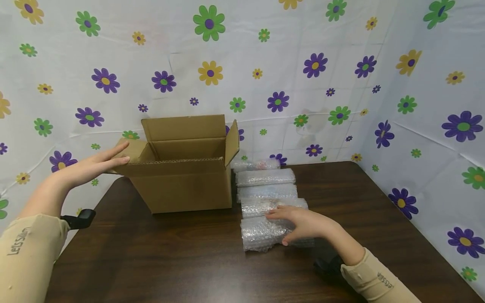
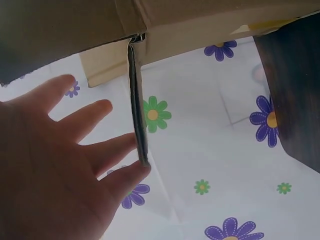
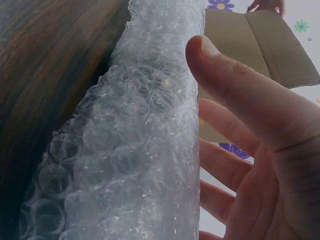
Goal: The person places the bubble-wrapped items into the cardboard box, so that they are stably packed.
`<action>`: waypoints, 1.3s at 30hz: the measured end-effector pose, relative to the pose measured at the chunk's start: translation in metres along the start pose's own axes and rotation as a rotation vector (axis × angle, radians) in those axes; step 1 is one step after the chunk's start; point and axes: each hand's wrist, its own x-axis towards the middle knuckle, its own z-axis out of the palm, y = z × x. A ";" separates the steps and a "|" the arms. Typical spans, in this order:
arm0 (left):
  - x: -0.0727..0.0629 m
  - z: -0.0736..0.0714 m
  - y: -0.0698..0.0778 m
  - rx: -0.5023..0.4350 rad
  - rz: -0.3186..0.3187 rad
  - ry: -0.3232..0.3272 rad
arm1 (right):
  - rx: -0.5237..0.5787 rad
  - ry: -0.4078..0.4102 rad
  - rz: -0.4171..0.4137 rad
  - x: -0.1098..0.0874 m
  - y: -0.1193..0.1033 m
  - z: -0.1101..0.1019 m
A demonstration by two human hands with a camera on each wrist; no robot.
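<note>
An open cardboard box stands on the table, its flaps folded outward. My left hand is at the box's left flap, fingers extended. In the left wrist view, fingertips of the left hand lie right at the flap's edge. My right hand is over the nearest bubble-wrapped roll, fingers loosely bent and spread from the thumb. Seen from the right wrist, that roll lies beside the thumb, and the fingers pass partly hidden behind it. The roll's contents are hidden by the wrap.
More bubble-wrapped rolls lie in a row right of the box, running back toward the wall. The dark wooden table meets a flower-patterned sheet behind and on the right.
</note>
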 end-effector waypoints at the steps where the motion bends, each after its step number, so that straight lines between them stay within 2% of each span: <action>1: 0.000 0.000 0.000 -0.004 -0.006 -0.014 | -0.001 -0.002 0.002 0.000 0.000 0.000; 8: -0.002 0.001 -0.004 -0.035 -0.060 -0.103 | 0.000 -0.007 0.003 0.000 0.001 -0.001; 15: -0.003 0.004 -0.008 0.014 -0.026 -0.148 | -0.009 -0.013 0.002 0.000 0.000 -0.002; 19: 0.000 0.011 -0.008 0.042 0.008 -0.153 | -0.016 -0.008 -0.003 0.000 0.000 -0.002; 23: 0.004 0.020 -0.007 0.106 0.031 -0.126 | -0.005 -0.011 0.002 0.000 0.000 -0.001; 28: 0.008 0.030 -0.004 0.187 0.015 -0.052 | -0.005 -0.006 0.005 0.000 0.000 0.001; 33: 0.011 0.036 -0.002 0.196 0.020 0.012 | -0.033 0.016 0.000 0.001 0.000 0.002; 39: 0.012 0.042 -0.004 0.178 0.036 0.046 | -0.061 0.032 -0.008 0.002 -0.001 0.006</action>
